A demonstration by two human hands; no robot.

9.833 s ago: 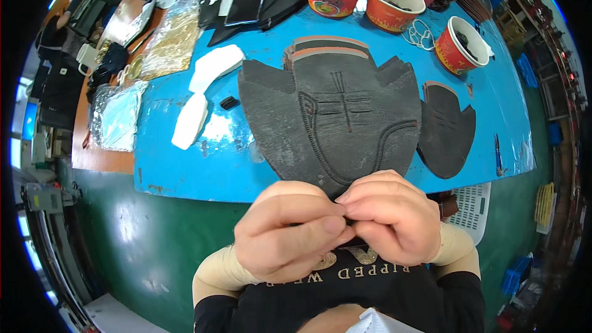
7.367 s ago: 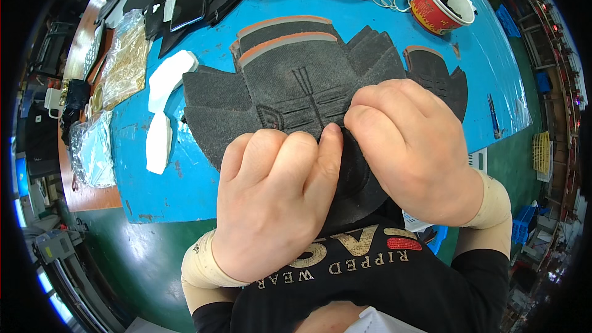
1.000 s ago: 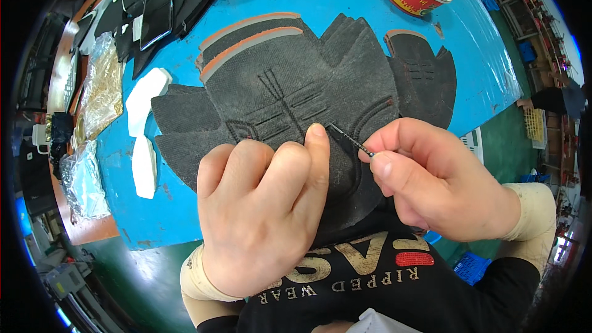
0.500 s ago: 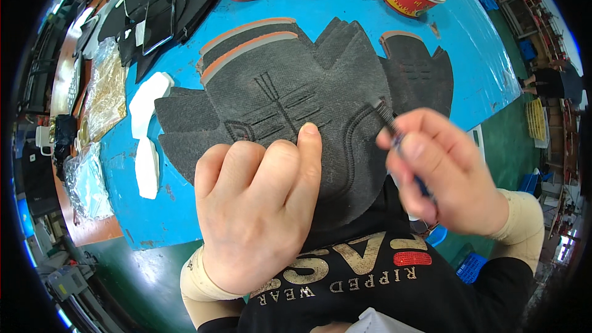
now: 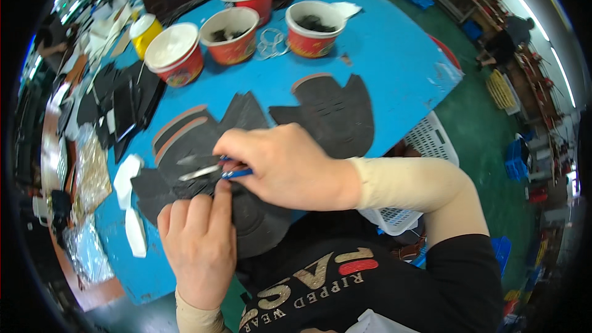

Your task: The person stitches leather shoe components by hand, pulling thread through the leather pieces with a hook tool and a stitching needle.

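Observation:
My right hand (image 5: 293,163) reaches in from the right and grips small snips (image 5: 239,173) with blue handles. Their two pointed metal blades are apart and lie over the stitched middle of a black shoe upper (image 5: 264,224), pointing left. The upper is flat, with grey and orange strips along its far edge. My left hand (image 5: 198,240) presses on the upper's near part, fingers curled together and the index fingertip just below the snips. Where its other fingertips rest is hidden. A second black upper (image 5: 338,117) lies apart to the right.
Several red-and-white paper tubs (image 5: 314,36) stand at the back of the blue table (image 5: 394,49), some with black scraps. White thread (image 5: 271,44) lies between them. Two white pieces (image 5: 135,233) lie on the left, beside clear plastic bags (image 5: 86,246). A white basket (image 5: 431,139) stands off the right edge.
My right hand has swung left across the upper, bringing the snips from its right edge to its middle. The view has shifted, showing more tubs and the second upper.

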